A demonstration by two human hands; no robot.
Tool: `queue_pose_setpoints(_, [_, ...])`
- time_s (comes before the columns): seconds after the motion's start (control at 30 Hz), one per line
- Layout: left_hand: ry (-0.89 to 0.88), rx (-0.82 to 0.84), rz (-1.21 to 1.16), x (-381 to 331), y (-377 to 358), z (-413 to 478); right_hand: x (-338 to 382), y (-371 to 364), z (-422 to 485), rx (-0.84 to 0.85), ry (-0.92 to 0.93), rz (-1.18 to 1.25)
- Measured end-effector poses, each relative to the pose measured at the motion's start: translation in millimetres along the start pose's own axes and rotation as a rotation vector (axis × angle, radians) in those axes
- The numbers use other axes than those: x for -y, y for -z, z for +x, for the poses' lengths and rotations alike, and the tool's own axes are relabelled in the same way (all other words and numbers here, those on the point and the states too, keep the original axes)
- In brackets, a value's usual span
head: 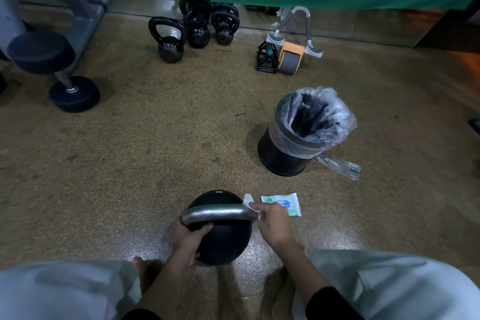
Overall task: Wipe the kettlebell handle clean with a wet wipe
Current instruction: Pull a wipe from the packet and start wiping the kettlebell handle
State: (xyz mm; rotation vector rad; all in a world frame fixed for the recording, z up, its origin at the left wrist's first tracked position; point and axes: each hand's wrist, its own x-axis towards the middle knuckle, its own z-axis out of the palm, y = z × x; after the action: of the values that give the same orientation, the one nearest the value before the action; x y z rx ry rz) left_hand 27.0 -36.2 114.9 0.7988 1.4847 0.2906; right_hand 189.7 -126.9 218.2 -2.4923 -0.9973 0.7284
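Observation:
A black kettlebell point(225, 241) with a grey metal handle point(218, 212) stands on the floor between my knees. My left hand point(188, 240) grips the left leg of the handle, fingers curled under it. My right hand point(272, 223) pinches a white wet wipe point(248, 201) against the right bend of the handle. A green and white pack of wipes point(283, 204) lies flat on the floor just right of the kettlebell, partly behind my right hand.
A black bin point(280, 153) lined with a clear plastic bag stands to the far right of the kettlebell. Three black kettlebells point(194, 28) sit at the back near a green curtain. An ab roller point(289, 56) is back right, a dumbbell point(74, 93) at left.

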Motion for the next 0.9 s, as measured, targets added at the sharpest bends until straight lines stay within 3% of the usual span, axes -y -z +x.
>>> queue_pose_setpoints(0.23, [0.003, 0.015, -0.024, 1.3, 0.4, 0.8, 0.4, -6.8, 5.8, -0.017, -0.067, 0.038])
queue_pose_setpoints(0.43, [0.008, 0.005, -0.008, 0.5, 1.2, 1.2, 3.9, -23.8, -32.3, -0.223, -0.145, 0.186])
queue_pose_setpoints(0.63, [0.021, 0.011, -0.021, -1.0, 0.4, 6.2, 8.1, -19.2, -4.0, -0.161, -0.231, 0.199])
queue_pose_setpoints(0.8, [0.020, 0.005, 0.000, 4.2, 0.8, 6.2, 16.7, -29.1, -38.1, -0.287, -0.205, 0.359])
queue_pose_setpoints(0.9, [0.008, -0.009, 0.017, 4.5, 0.7, 7.4, 5.0, -35.7, -40.9, -0.284, -0.279, 0.419])
